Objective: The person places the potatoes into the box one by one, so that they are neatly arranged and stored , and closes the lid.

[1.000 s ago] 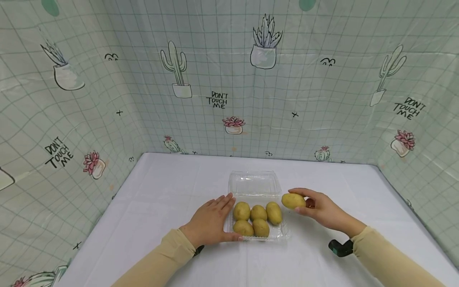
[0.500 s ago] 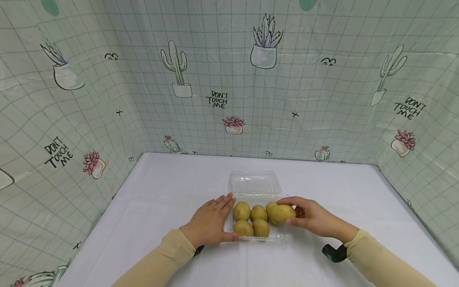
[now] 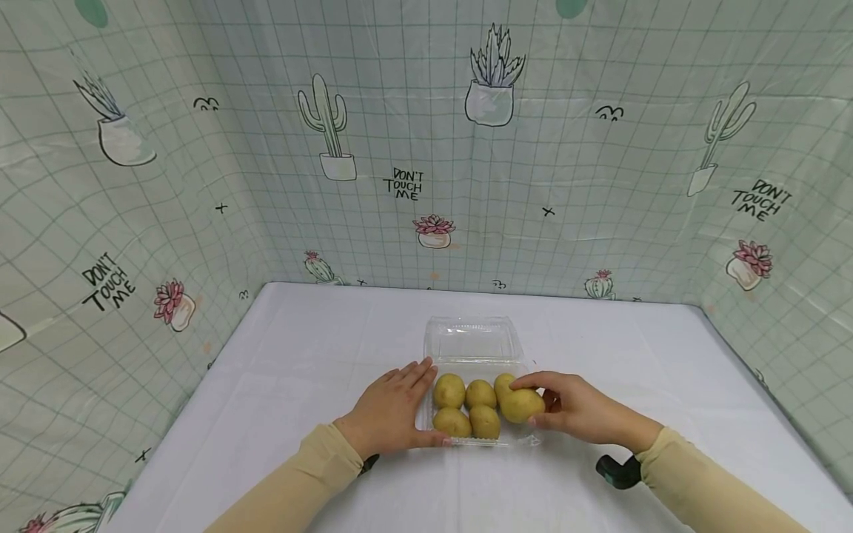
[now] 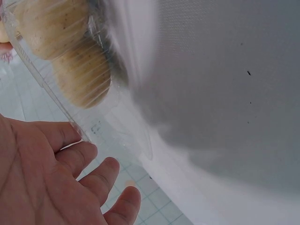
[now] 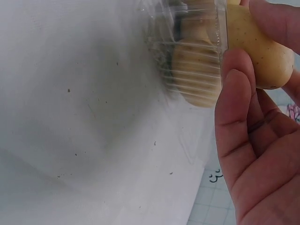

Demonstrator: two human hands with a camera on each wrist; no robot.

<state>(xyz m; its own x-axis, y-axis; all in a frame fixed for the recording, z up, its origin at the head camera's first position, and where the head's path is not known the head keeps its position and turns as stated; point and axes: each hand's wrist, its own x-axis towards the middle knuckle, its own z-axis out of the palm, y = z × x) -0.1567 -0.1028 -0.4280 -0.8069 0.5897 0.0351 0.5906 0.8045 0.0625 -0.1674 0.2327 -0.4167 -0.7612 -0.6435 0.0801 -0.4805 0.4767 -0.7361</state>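
Observation:
A clear plastic clamshell container (image 3: 489, 443) lies mid-table with its lid folded back. Several yellow potatoes (image 3: 450, 391) sit inside in two rows. My right hand (image 3: 576, 407) pinches another potato (image 3: 522, 406) between thumb and fingers, over the container's front right part. In the right wrist view, this potato (image 5: 262, 51) is above the container's rim, with the ribbed side wall below it. My left hand (image 3: 389, 411) rests along the container's left side, fingers extended and thumb at the front corner. The left wrist view shows its fingers (image 4: 101, 180) loosely spread near the rim.
The clear lid (image 3: 473, 339) lies behind the container. White cloth covers the table (image 3: 320, 333). A curtain (image 3: 426, 148) with grid lines and cactus prints stands around the back and sides. Dark wrist devices (image 3: 618, 471) hang beneath the sleeves.
My right hand has carried its potato leftward and down, from beside the container to over its right part, partly covering the back right potato. My left hand has stayed put.

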